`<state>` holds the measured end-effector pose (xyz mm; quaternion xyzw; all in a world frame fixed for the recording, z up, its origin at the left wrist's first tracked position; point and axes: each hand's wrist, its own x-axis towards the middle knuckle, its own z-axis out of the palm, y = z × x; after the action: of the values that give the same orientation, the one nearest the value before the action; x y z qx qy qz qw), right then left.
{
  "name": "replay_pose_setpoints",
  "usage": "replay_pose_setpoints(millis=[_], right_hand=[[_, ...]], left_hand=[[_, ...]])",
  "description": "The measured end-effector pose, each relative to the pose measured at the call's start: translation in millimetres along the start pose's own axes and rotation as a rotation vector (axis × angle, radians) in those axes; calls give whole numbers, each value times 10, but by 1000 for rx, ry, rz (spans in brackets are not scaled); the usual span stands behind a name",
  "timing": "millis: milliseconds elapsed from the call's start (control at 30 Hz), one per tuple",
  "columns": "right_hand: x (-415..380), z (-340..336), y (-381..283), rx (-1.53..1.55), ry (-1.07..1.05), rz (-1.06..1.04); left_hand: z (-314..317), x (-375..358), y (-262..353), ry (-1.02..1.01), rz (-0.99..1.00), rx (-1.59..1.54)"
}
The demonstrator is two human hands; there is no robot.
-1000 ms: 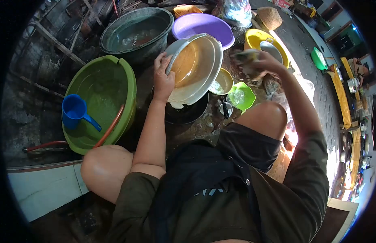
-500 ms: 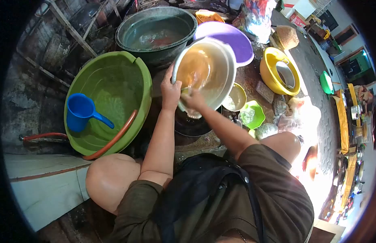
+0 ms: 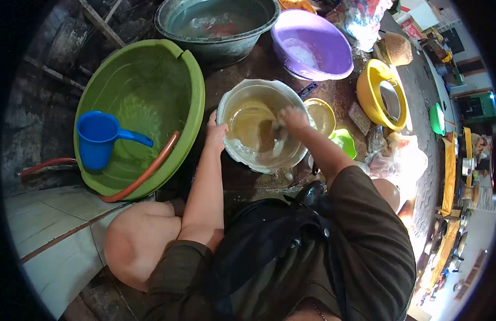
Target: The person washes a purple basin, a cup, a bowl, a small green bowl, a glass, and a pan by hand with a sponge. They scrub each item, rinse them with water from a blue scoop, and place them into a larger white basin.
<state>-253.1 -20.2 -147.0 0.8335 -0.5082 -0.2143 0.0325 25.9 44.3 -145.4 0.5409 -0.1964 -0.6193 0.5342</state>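
A dented silver metal basin (image 3: pixel 266 85) sits on the dark ground in front of me, with a little cloudy water at its bottom. My left hand (image 3: pixel 216 134) grips its left rim, thumb over the edge. Over the right inner wall is my right hand (image 3: pixel 295 119), its fingers closed and slightly blurred; whatever it presses there is hidden. Close to my right wrist stand a yellow-rimmed bowl (image 3: pixel 321 116) and a bright green bowl (image 3: pixel 344 143), partly covered by my forearm.
At left, a big green tub (image 3: pixel 191 80) holds water, a blue dipper (image 3: pixel 98 140) and an orange hose (image 3: pixel 146 174). Behind are a dark water tub (image 3: pixel 221 48) and a purple basin (image 3: pixel 336 51). A yellow basin (image 3: pixel 371 107) and plastic bags (image 3: pixel 403 160) lie right.
The metal basin has come down from a tilted, raised position to sit flatter and lower, uncovering the purple basin. My right hand has moved from its near-left side to its right wall.
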Motion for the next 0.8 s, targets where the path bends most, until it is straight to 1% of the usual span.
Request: replay_pose_setpoints(millis=[33,100,133,200,267,333,400,467,533,600,667,700,767,800], right_hand=[[98,10,6,2,-11,-12],[226,-78,-36,293,193,143],[229,20,-137,292,197,141],[108,416,-473,459,-42,71],[-130,418,-920,616,-162,250],[-280,168,-1297,703,-365,122],[-210,269,-1736,918,-217,-86],[125,-13,-1814,1075,9,-85],[620,-61,-1721,1327,367,81],[962,-260,-1418,1350,612,438],[1105,-276,-1096,1497,748,816],[1188,-155,-1059,1495,751,817],[1232,96,-971,1904,600,604],[1174,37,-993,1863,362,462]], left_hand=[[-10,-48,9,7,-33,30],[-40,-61,-80,14,-51,22],[-39,-27,-75,8,-50,18],[-80,66,-109,4,-37,12],[-132,124,-131,9,-36,6],[-156,150,-173,27,2,73],[-116,130,-129,12,-26,39],[-29,113,-70,-2,-43,-1],[-1,91,3,31,-104,31],[7,66,8,103,-65,198],[-32,63,-11,68,-116,218],[-76,89,-73,65,-115,218],[-139,125,-225,2,-71,118],[-139,137,-266,-6,-71,106]])
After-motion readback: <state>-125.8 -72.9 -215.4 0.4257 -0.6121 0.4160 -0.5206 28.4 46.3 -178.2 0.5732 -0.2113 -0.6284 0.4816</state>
